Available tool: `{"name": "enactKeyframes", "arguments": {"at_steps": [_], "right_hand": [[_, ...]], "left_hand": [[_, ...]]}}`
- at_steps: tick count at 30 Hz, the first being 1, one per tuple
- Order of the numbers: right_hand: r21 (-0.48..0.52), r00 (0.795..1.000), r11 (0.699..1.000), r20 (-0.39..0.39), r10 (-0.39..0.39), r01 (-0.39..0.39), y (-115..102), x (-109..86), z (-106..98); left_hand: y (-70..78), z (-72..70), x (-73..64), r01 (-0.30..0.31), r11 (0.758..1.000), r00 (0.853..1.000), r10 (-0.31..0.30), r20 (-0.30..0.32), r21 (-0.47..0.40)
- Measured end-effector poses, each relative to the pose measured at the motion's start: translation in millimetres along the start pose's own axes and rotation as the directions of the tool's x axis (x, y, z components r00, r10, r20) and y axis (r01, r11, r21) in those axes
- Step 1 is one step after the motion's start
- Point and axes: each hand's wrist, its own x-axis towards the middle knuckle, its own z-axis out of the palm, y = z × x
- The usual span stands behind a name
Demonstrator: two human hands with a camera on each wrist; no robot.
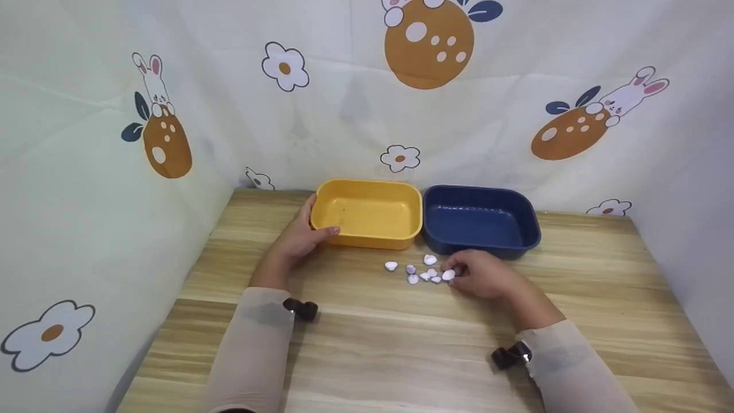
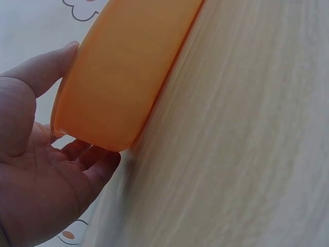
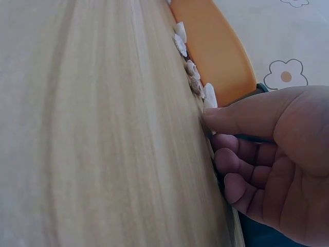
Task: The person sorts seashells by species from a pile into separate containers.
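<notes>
My left hand [image 1: 297,236] grips the left end of a yellow plastic bin [image 1: 367,242], its thumb over the front rim. In the left wrist view, the fingers [image 2: 105,167] curl around the bin's corner. My right hand [image 1: 484,275] pinches a white seashell [image 1: 448,275] between thumb and fingers, low over the wooden table, just in front of a dark blue bin [image 1: 516,251]. In the right wrist view, the thumb [image 3: 239,119] lies against that shell, with the other fingers curled below. To the left of this hand lies a loose cluster of small, pale shells [image 1: 412,279].
The two bins stand side by side at the back of the table [image 1: 390,350], near a patterned cloth backdrop [image 1: 344,126]. No shells show inside either bin. One shell [image 1: 391,266] lies apart at the cluster's left, in front of the yellow bin.
</notes>
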Motion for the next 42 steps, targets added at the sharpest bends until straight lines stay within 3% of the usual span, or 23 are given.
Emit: {"name": "enactKeyframes", "arguments": {"at_steps": [6,11,18,31,42], "right_hand": [[0.014,1.0,1.0,-0.006,0.003,-0.003,-8.4,-2.3,-3.2],[0.082,1.0,0.997,-0.026,0.004,-0.002,-21.6,-4.1,-6.8],[0.14,0.994,0.99,-0.1,0.035,-0.021,-34.8,2.1,-11.4],[0.236,0.984,0.971,-0.167,0.069,-0.028,-66.7,47.7,-20.7],[0.205,0.979,0.979,-0.196,0.059,-0.018,-92.6,89.4,-20.5]], "left_hand": [[0.6,-0.9,2.0,0.012,0.999,1.0,-0.012,0.0,0.033],[0.0,-1.4,2.2,0.006,0.999,1.0,-0.005,-0.005,0.05],[-2.3,-1.1,1.7,-0.063,0.998,0.998,0.063,0.01,-0.005],[-4.7,-2.6,1.8,-0.025,1.0,1.0,0.025,0.002,0.004],[-3.4,-1.9,3.3,-0.022,0.999,1.0,0.022,0.0,0.027]]}}
